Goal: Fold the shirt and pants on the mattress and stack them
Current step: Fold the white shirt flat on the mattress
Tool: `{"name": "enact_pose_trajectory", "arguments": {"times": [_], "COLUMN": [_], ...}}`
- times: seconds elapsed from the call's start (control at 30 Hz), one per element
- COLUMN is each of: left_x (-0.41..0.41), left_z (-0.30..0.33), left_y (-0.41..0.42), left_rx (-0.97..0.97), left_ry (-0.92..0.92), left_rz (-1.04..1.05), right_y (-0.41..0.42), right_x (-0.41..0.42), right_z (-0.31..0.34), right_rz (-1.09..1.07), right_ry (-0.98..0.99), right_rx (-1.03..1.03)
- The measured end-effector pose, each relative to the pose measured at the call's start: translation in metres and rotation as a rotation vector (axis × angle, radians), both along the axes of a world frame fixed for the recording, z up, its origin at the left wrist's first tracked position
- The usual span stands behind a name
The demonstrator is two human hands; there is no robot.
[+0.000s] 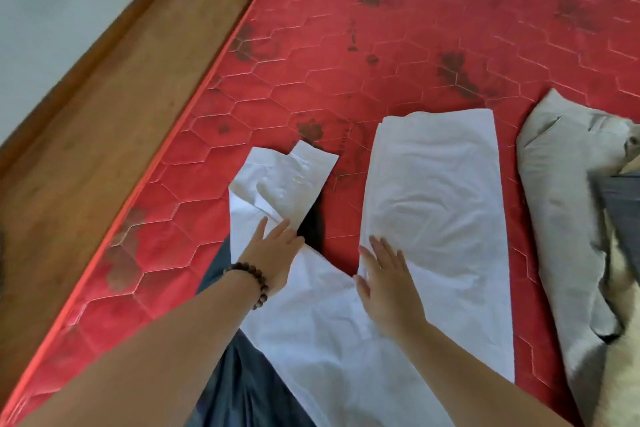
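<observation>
The white shirt [408, 253] is lying spread across the red mattress [346, 45] — both hands pressing it flat. The left hand [273, 253], fingers straight, is resting on the sleeve [277, 184] near its cuff. The right hand [388, 281] — fingers straight too — is lying on the shirt's body. Grey pants [561, 218] are sitting just beside the shirt on its right.

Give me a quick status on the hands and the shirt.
Left hand flat on white shirt sleeve. Right hand flat on shirt body. Shirt part-folded on red mattress. Beige garment lies to the right, apart.
</observation>
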State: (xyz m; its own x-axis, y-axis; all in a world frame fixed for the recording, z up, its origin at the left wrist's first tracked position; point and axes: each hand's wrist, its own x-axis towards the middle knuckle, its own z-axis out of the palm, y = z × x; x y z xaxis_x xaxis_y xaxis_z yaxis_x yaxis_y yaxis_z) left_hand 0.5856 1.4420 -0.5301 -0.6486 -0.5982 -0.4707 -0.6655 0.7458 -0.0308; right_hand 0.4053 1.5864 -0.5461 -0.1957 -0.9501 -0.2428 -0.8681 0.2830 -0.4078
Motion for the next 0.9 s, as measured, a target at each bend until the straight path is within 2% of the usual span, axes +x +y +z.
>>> {"name": "enact_pose_trajectory", "arguments": {"times": [0.13,0.2,0.3,0.4,0.53,0.63,0.77,0.83,0.9], "left_x": [0.019,0.021,0.018,0.019,0.031,0.042,0.065,0.08,0.097], "left_z": [-0.002,-0.011,-0.018,-0.012,0.008,0.023,0.042,0.056,0.076], "left_y": [-0.023,-0.035,-0.053,-0.069,-0.089,-0.096,-0.107,-0.117,-0.127], "left_rx": [-0.059,-0.055,-0.018,0.023,0.064,-0.023,-0.084,-0.03,0.105], "left_ry": [0.06,0.079,0.087,0.107,-0.039,-0.183,-0.301,-0.326,-0.338], "left_rz": [-0.083,-0.171,-0.256,-0.32,-0.41,-0.467,-0.491,-0.475,-0.418], "right_y": [-0.049,-0.069,-0.085,-0.079,-0.061,-0.054,-0.049,-0.047,-0.046], "right_x": [0.052,0.07,0.08,0.081,0.081,0.086,0.09,0.092,0.094], "right_z": [0.007,0.001,-0.007,-0.008,0.002,0.014,0.03,0.037,0.042], "right_rz": [-0.004,-0.016,-0.101,-0.223,-0.285,-0.352,-0.335,-0.317,-0.29], "right_ry": [-0.163,-0.145,-0.014,-0.067,-0.102,-0.122,-0.089,-0.089,-0.107], "right_rx": [-0.044,0.018,0.138,0.123,0.067,0.029,0.046,0.047,0.058]}}
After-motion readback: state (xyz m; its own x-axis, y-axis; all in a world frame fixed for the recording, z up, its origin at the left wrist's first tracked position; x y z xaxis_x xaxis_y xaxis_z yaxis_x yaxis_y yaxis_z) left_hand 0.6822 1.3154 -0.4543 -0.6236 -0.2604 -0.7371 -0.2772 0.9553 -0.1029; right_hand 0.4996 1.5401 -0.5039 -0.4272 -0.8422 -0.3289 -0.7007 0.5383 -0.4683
